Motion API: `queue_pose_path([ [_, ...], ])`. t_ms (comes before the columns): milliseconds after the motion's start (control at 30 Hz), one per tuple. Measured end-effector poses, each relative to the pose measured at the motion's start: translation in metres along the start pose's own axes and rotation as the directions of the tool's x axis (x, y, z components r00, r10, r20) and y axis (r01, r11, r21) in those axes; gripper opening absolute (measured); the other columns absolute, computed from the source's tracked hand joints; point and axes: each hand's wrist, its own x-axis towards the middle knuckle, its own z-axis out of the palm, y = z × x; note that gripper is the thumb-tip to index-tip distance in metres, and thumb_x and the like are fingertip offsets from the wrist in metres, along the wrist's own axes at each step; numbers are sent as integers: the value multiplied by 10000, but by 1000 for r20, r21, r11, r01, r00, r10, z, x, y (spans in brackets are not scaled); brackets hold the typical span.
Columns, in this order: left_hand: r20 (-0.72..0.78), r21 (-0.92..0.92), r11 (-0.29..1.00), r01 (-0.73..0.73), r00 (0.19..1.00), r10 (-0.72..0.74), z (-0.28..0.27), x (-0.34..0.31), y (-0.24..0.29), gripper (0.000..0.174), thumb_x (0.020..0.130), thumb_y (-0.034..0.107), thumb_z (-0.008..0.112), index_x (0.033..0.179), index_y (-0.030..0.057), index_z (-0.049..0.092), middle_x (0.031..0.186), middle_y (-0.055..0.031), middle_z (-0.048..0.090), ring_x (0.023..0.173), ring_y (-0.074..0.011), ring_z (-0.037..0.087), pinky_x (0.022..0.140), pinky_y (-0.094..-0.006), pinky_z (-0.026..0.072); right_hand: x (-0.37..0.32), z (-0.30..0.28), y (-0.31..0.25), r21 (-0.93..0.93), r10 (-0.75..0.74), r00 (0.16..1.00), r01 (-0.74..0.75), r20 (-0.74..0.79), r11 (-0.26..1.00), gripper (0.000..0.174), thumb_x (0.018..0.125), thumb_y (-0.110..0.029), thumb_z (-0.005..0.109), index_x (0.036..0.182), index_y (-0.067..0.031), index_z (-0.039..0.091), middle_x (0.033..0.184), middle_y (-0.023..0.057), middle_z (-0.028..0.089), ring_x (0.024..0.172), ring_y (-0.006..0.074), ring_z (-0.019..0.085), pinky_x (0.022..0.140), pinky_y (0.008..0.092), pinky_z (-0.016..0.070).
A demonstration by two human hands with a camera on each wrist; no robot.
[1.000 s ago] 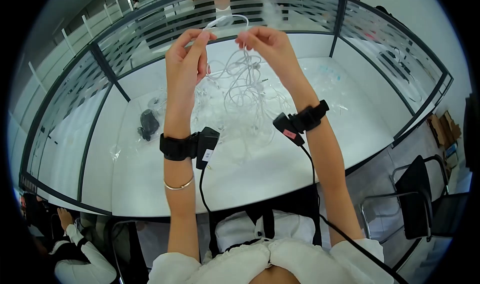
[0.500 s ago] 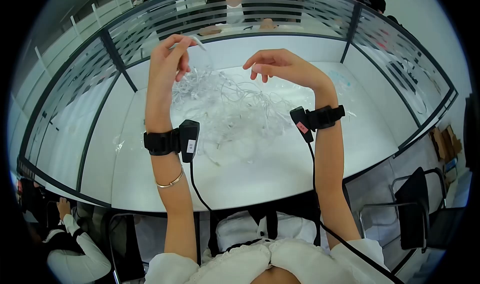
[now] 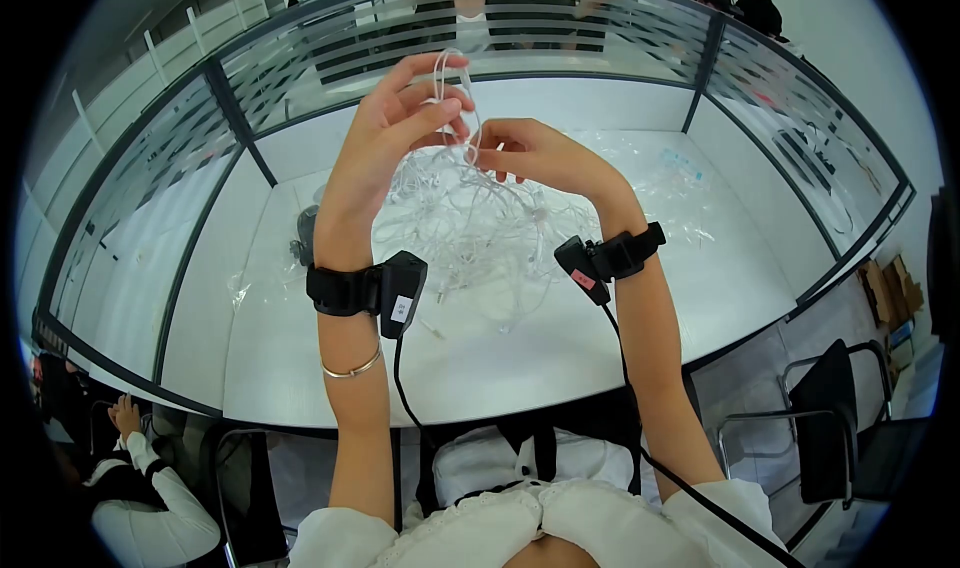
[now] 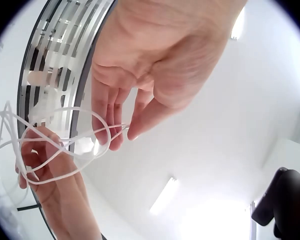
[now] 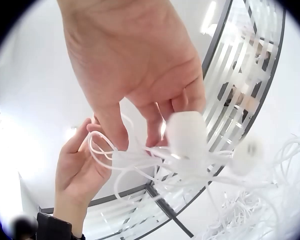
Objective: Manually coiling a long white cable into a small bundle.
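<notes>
My left hand (image 3: 385, 138) is raised over the table and pinches a looped thin white cable (image 4: 70, 174) between thumb and fingertips; the loop hangs across the fingers. Just right of it, my right hand (image 3: 550, 158) has its thumb and fingers closed on the lower part of the cable. Rounded white end pieces (image 5: 187, 135), blurred and earbud-like, dangle by the right fingers in the right wrist view. Below both hands a tangled pile of white cables (image 3: 500, 238) spreads over the white table (image 3: 520, 368).
A dark grey bundle (image 3: 303, 236) lies left of the pile, partly behind the left forearm. Clear plastic wrappers (image 3: 690, 193) lie to the right. A glass partition with a dark frame (image 3: 712, 43) encloses the table's far sides. A black chair (image 3: 825, 418) stands at right; another person (image 3: 165, 508) sits at left.
Half a second ago the hands were apart, the right one holding nothing. Now the left has moved right with the cable, and the right has come in and taken hold of it.
</notes>
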Motion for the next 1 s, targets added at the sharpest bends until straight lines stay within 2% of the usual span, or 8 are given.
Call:
queue_pose_path([
  [167,-1,-4,999,-54,999,54,5,2,-2,669,833,195,661,1421,151,345,1070,-101,637,836,-155,644,758,-258,501,5,-10,15,-57,-86,996,84,-19,995,281,844,-297,626,918,-27,648,798,53,635,746,144,579,698,285,460],
  [333,-48,151,988,43,998,-36,8,4,-8,739,836,144,659,1461,211,270,1004,-132,649,666,-147,654,565,-239,509,3,-16,9,-21,-189,966,188,-177,982,257,853,-285,640,868,-28,650,776,32,634,765,126,569,724,272,443],
  [400,-22,164,985,59,998,-57,7,5,-13,740,837,139,656,1463,206,266,940,-122,665,652,-139,651,476,-218,475,5,-18,9,14,-237,937,249,-256,969,240,840,-286,661,835,-47,645,772,11,632,735,87,548,652,237,407],
  [467,14,206,977,48,999,-52,5,5,-13,734,834,127,650,1460,196,274,930,-111,664,621,-122,631,456,-221,458,-1,-22,2,101,-138,947,173,-290,980,220,841,-281,662,826,-63,639,772,5,631,710,63,538,622,217,383],
  [533,16,245,970,1,1000,-5,11,4,-13,723,825,122,650,1452,184,296,910,-109,666,586,-109,608,443,-218,443,-3,-23,-3,179,-176,925,246,-336,953,201,866,-274,631,844,-74,626,799,-3,627,709,58,538,641,211,391],
  [667,93,287,953,97,987,-128,10,6,-11,726,791,77,664,1433,169,338,1057,-118,642,600,-89,577,442,-213,451,-6,-30,-1,268,-171,889,303,-424,914,203,916,-294,566,885,-98,610,863,-9,622,762,70,562,700,212,414],
  [867,2,341,938,-64,998,67,7,9,-26,771,747,-40,638,1429,168,346,1362,-76,465,742,-85,568,462,-215,481,-10,-36,-4,313,-150,838,354,-525,881,221,948,-300,504,918,-101,596,854,15,632,816,101,588,757,250,443],
  [1000,12,333,942,-51,999,50,10,8,-22,836,746,-50,633,1464,170,266,1448,-75,363,895,-114,604,423,-206,450,-15,-40,-4,421,-75,901,272,-428,865,221,957,-293,481,929,-91,567,681,-6,568,616,94,556,619,231,440],
])
